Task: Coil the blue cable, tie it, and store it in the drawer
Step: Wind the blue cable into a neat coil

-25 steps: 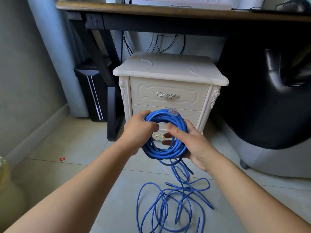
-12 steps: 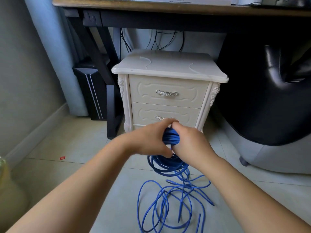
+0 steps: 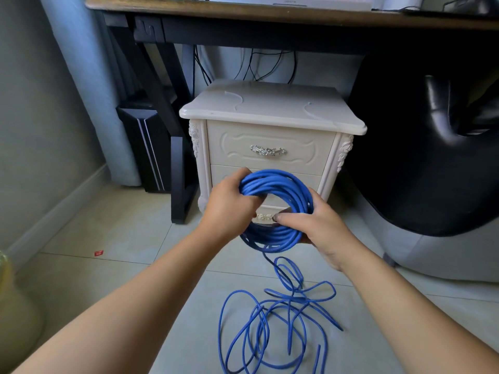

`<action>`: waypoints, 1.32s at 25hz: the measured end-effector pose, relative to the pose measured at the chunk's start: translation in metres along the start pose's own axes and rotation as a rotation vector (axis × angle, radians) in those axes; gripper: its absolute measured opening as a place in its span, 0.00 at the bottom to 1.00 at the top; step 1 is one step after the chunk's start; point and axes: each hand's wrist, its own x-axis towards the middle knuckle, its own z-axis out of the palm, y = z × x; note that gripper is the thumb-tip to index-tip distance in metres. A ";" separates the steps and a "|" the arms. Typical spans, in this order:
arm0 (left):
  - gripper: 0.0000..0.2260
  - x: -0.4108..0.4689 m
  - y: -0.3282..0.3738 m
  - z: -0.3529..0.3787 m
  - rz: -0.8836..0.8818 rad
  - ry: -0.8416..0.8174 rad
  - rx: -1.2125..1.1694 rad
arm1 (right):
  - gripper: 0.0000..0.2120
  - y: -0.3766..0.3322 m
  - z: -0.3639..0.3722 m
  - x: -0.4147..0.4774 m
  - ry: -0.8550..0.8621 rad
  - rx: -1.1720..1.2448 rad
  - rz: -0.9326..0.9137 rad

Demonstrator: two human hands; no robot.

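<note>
A thick round coil of blue cable [image 3: 280, 184] hangs in the air in front of the cream nightstand. My left hand [image 3: 229, 206] grips the coil's left side, fingers curled round the bundle. My right hand [image 3: 316, 225] holds the lower right side, thumb across the front. From the coil's bottom a single strand drops to loose blue cable loops [image 3: 275, 319] tangled on the tile floor. Behind the coil, the upper drawer [image 3: 232, 147] is closed, with a silver handle [image 3: 267, 150]. The lower drawer is mostly hidden by the coil and hands.
The nightstand [image 3: 272, 109] stands under a dark wooden desk [image 3: 243, 9]. A black computer tower [image 3: 145, 147] and desk leg are at its left, a black chair [image 3: 432, 157] at its right. A small red scrap [image 3: 98, 253] lies on the floor at left.
Both hands dipped together over the coil, then rose and spread apart. The coil is round and upright again, and less loose cable lies on the floor.
</note>
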 end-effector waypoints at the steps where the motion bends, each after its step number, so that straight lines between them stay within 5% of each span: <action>1: 0.02 0.001 0.002 0.001 -0.055 0.039 -0.117 | 0.19 0.002 0.004 0.000 0.007 0.081 0.014; 5: 0.04 -0.003 0.006 0.015 -0.280 0.141 -0.542 | 0.20 0.006 0.025 -0.001 0.133 0.355 0.005; 9: 0.04 -0.012 0.005 0.028 -0.379 0.053 -0.723 | 0.13 0.007 0.021 0.005 0.293 0.350 0.003; 14: 0.13 -0.008 -0.003 0.017 -0.349 -0.212 -0.361 | 0.13 0.002 0.002 0.006 0.354 0.109 -0.055; 17: 0.23 -0.005 -0.001 0.009 -0.150 -0.233 -0.265 | 0.14 -0.005 -0.007 0.004 0.279 -0.263 -0.155; 19: 0.29 -0.004 0.000 0.008 0.042 -0.252 0.014 | 0.15 -0.009 -0.005 0.002 0.188 -0.474 -0.215; 22: 0.20 -0.009 0.001 0.010 0.191 -0.218 0.289 | 0.18 -0.016 0.000 -0.002 0.122 -0.614 -0.320; 25: 0.05 -0.007 0.001 0.010 0.154 -0.094 0.217 | 0.18 -0.018 -0.001 -0.001 0.159 -0.486 -0.294; 29: 0.03 -0.005 0.005 0.008 -0.024 -0.033 -0.129 | 0.19 -0.019 -0.005 -0.003 0.011 -0.033 -0.157; 33: 0.04 -0.001 0.003 0.007 -0.233 0.027 -0.446 | 0.13 -0.019 -0.005 -0.006 -0.082 0.093 -0.098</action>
